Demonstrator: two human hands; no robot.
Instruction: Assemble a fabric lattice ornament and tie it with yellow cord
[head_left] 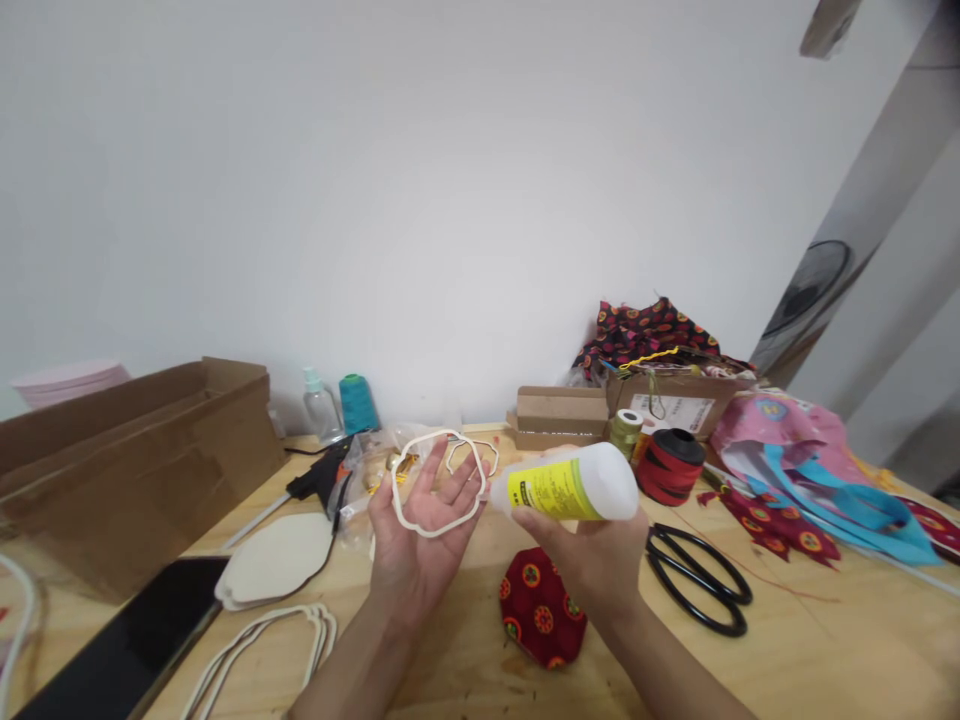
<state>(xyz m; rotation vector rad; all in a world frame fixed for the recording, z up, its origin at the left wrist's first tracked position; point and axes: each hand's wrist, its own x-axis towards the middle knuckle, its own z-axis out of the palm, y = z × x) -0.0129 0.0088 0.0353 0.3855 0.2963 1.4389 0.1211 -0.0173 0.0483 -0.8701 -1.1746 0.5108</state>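
My left hand (420,540), palm up with its fingers partly spread, supports a thin cream-white wavy-edged ring (395,485) that stands tilted over the palm. Wrapped around a white squeeze bottle (609,482) with a yellow label is my right hand (592,565). The bottle lies nearly level, its narrow end pointing left and touching or almost touching the ring's right side; the tip itself is hard to make out. Below the bottle, a red patterned fabric piece (541,610) rests on the table. Another thin wavy ring (491,452) shows behind my left fingers.
Left: a long cardboard box (142,480), a dark phone (135,640), cream shaped cards (277,555), wavy rings (259,635) and a glue gun (319,475). Right: black-handled scissors (701,580), a red thread spool (670,468) and pink fabric (787,430). A small box (562,415) stands behind.
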